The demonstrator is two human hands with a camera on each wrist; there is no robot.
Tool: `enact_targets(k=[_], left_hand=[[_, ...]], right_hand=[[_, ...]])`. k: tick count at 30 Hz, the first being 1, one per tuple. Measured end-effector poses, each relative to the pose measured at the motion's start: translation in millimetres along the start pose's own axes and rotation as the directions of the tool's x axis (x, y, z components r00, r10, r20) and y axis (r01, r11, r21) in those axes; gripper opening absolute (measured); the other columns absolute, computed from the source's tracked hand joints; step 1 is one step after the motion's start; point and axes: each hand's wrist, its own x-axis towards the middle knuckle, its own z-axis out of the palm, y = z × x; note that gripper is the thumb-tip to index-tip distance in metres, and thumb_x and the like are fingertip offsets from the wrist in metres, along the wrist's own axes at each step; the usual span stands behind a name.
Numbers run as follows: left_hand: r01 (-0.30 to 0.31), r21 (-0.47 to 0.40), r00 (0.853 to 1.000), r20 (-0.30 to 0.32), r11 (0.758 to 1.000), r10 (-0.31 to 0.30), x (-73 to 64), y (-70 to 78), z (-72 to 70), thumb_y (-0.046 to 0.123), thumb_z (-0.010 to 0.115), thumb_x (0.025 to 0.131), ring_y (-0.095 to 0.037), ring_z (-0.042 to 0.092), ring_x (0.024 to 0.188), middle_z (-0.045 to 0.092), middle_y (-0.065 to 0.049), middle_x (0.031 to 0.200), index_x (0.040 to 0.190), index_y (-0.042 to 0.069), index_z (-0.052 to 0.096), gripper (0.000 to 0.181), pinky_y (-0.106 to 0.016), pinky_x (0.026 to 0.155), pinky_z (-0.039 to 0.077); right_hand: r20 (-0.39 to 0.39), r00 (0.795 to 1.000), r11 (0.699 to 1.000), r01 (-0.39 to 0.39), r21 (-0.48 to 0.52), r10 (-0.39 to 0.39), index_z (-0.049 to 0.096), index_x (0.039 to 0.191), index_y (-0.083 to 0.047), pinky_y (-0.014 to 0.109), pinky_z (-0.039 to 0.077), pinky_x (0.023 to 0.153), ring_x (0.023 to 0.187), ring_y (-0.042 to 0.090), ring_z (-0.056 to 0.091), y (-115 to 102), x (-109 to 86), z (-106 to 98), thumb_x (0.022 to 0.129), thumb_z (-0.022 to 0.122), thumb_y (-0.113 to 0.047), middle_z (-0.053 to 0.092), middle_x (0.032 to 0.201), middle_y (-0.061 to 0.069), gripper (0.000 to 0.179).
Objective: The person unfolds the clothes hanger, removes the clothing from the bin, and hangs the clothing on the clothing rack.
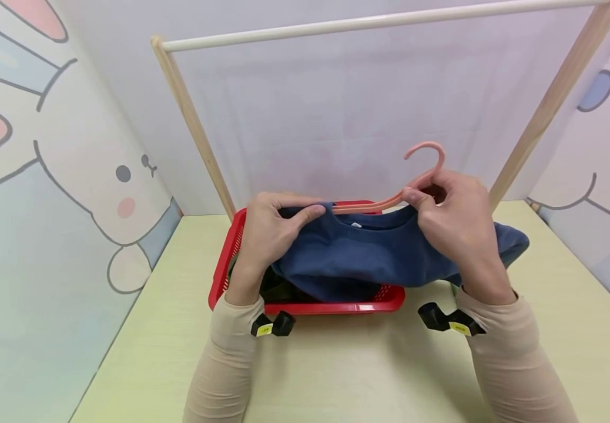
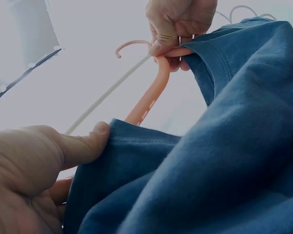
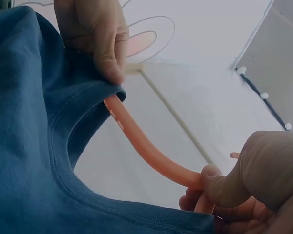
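Observation:
A dark blue T-shirt (image 1: 358,252) hangs between both hands, its neckline towards the top. Part of a pink plastic hanger (image 1: 368,207) lies inside the neck opening, and its hook rises above the shirt. My left hand (image 1: 268,235) pinches the shirt's left shoulder at the collar, thumb on top, also plain in the left wrist view. My right hand (image 1: 461,217) grips the hanger just below the hook, between thumb and fingers, as the right wrist view (image 3: 263,180) shows. The hanger's ends are hidden by cloth.
Behind and below the shirt, a red plastic basket (image 1: 331,308) stands on the pale table (image 1: 337,364), with dark clothing in it. A wooden rack with a white rail (image 1: 358,23) rises at the back. Walls with cartoon drawings flank both sides.

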Motion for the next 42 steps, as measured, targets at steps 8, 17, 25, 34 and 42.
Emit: enact_targets(k=[8, 17, 25, 34, 42], left_hand=[[-0.018, 0.028, 1.000, 0.024, 0.999, 0.017, -0.6, 2.4, 7.2, 0.012, 0.092, 0.093, -0.018, 0.080, 0.096, 0.086, -0.006, 0.103, 0.108, 0.010, 0.091, 0.015, -0.036, 0.087, 0.063], [-0.023, 0.082, 0.998, 0.061, 0.996, 0.018, -2.7, 4.4, 19.0, 0.015, 0.091, 0.094, -0.017, 0.080, 0.100, 0.086, -0.006, 0.107, 0.111, 0.009, 0.090, 0.018, -0.036, 0.092, 0.063], [-0.039, 0.091, 0.996, 0.079, 0.995, 0.032, -2.9, 8.2, 27.3, 0.017, 0.092, 0.094, -0.017, 0.080, 0.100, 0.086, -0.006, 0.108, 0.113, 0.009, 0.089, 0.020, -0.034, 0.092, 0.063], [-0.058, 0.118, 0.995, 0.092, 0.991, 0.047, -3.4, 9.6, 34.8, 0.017, 0.090, 0.096, -0.018, 0.081, 0.100, 0.086, -0.006, 0.106, 0.113, 0.008, 0.089, 0.019, -0.032, 0.089, 0.063], [-0.073, 0.117, 0.995, 0.081, 0.990, 0.064, -3.6, 10.3, 37.7, 0.017, 0.089, 0.097, -0.019, 0.081, 0.101, 0.086, -0.006, 0.106, 0.112, 0.008, 0.088, 0.018, -0.032, 0.089, 0.063]], right_hand=[[0.015, 0.999, 0.998, 0.036, 0.057, -0.036, 0.084, 0.110, -0.004, 0.017, 0.045, 0.065, 0.083, 0.022, 0.065, -8.0, -4.9, 7.8, 0.107, 0.075, -0.017, 0.082, 0.099, 0.014, 0.016], [0.045, 0.996, 0.992, 0.076, 0.099, -0.081, 0.082, 0.110, -0.004, 0.019, 0.046, 0.064, 0.078, 0.023, 0.063, -17.8, -10.9, 19.8, 0.106, 0.078, -0.015, 0.081, 0.095, 0.011, 0.013], [0.048, 0.994, 0.990, 0.094, 0.107, -0.100, 0.081, 0.110, -0.004, 0.021, 0.045, 0.061, 0.076, 0.022, 0.063, -21.8, -14.8, 24.9, 0.106, 0.077, -0.016, 0.079, 0.092, 0.010, 0.012], [0.047, 0.991, 0.988, 0.116, 0.105, -0.122, 0.079, 0.110, -0.005, 0.021, 0.045, 0.060, 0.075, 0.019, 0.065, -23.8, -17.7, 28.2, 0.107, 0.076, -0.015, 0.080, 0.093, 0.008, 0.011], [0.071, 0.992, 0.991, 0.097, 0.096, -0.104, 0.080, 0.111, -0.007, 0.021, 0.051, 0.064, 0.080, 0.021, 0.070, -26.1, -17.9, 28.2, 0.109, 0.072, -0.013, 0.080, 0.097, 0.009, 0.010]])
